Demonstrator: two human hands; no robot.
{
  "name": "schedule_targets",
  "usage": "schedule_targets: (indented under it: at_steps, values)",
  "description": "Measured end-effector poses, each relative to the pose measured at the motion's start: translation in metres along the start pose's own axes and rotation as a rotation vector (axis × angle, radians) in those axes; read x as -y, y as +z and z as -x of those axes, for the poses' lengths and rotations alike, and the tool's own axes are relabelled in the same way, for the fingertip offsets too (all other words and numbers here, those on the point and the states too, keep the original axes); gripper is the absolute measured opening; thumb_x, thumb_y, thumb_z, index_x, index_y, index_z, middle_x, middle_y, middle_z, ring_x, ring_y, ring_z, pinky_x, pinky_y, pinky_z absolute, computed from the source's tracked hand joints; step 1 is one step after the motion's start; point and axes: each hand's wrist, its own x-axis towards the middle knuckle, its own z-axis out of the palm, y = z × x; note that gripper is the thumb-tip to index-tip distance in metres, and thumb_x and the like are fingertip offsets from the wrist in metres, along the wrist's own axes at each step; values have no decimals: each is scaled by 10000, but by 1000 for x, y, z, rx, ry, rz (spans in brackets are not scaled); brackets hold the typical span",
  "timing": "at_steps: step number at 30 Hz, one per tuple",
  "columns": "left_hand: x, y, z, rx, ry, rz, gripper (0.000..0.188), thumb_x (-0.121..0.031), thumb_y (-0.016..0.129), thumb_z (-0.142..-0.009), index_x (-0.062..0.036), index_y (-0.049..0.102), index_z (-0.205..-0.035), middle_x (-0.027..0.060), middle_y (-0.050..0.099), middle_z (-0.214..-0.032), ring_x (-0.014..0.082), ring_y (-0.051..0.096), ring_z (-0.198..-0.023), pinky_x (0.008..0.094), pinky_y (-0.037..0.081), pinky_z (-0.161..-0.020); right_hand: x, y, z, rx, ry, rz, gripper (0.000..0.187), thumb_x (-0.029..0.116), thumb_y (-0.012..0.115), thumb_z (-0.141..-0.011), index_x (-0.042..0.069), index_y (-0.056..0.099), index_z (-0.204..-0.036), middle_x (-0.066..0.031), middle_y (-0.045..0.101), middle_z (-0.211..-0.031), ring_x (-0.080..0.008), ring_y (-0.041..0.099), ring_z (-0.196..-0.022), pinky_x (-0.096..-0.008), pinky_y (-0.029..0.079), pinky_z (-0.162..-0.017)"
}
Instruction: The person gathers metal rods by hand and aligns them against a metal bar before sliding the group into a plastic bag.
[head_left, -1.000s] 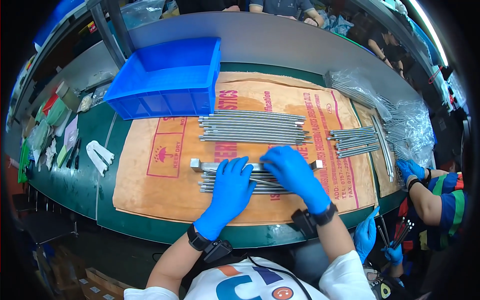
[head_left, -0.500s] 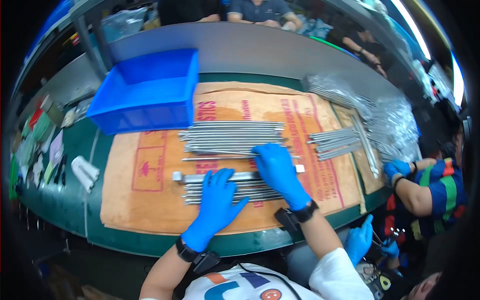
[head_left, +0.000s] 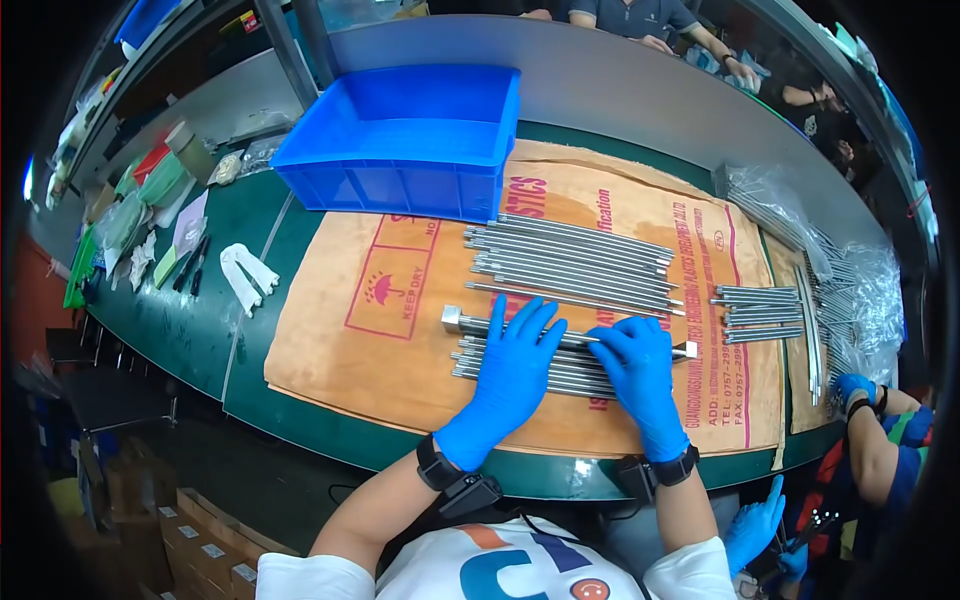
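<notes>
Both of my hands wear blue gloves over a thick metal bar with a block at each end (head_left: 452,319). My right hand (head_left: 645,375) pinches a thin metal rod (head_left: 572,337) by its right part, along the bar. My left hand (head_left: 508,375) lies over the bar and the rod's left part with its fingers stretched out. Just beyond is a row of silver rods (head_left: 570,255), side by side. Nearer to me, a second group of rods (head_left: 575,380) lies partly under my hands.
Brown printed sacking (head_left: 330,330) covers the green table (head_left: 370,440). A blue bin (head_left: 400,185) stands far left, near white gloves (head_left: 245,278). At right are short rods (head_left: 760,312) and plastic-wrapped rods (head_left: 865,290). Co-workers' gloved hands (head_left: 755,525) show lower right.
My right hand has come from the far row's edge back to the bar, bringing a rod. My left hand has moved over the bar. The whole view has swung left.
</notes>
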Motion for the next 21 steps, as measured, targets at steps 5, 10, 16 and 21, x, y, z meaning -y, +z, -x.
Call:
schedule_targets:
  at_steps: [5, 10, 16, 21]
  values:
    - [1, 2, -2, -17, 19, 3, 417, 26, 593, -787, -55, 601, -1197, 132, 554, -1279, 299, 476, -1263, 561, 178, -1152, -9, 3, 4, 46, 44, -15, 145, 223, 721, -812, 143, 723, -932, -33, 603, -833, -244, 554, -801, -381, 394, -698]
    - [6, -3, -2, 18, -29, 37, 299, -23, 633, -805, -66, 622, -1100, 118, 591, -1198, 289, 535, -1156, 515, 252, -1124, -2, 0, 1, 72, 20, -59, 148, 182, 728, -807, 109, 723, -935, -89, 636, -892, -270, 576, -859, -375, 445, -730]
    - [-8, -2, -4, -22, 24, 183, 223, -105, 685, -806, -58, 630, -1017, 105, 609, -1146, 295, 553, -1078, 463, 356, -1026, -2, -9, 5, 141, -32, -108, 147, 210, 702, -822, 114, 695, -935, -67, 639, -911, -263, 587, -854, -400, 449, -741]
    - [-5, 2, -1, -30, 60, 144, 221, -126, 697, -802, -50, 633, -999, 103, 609, -1154, 308, 555, -1061, 442, 395, -954, -24, 6, -29, 151, -45, -64, 115, 172, 677, -850, 99, 690, -938, -96, 648, -954, -276, 588, -894, -395, 466, -767]
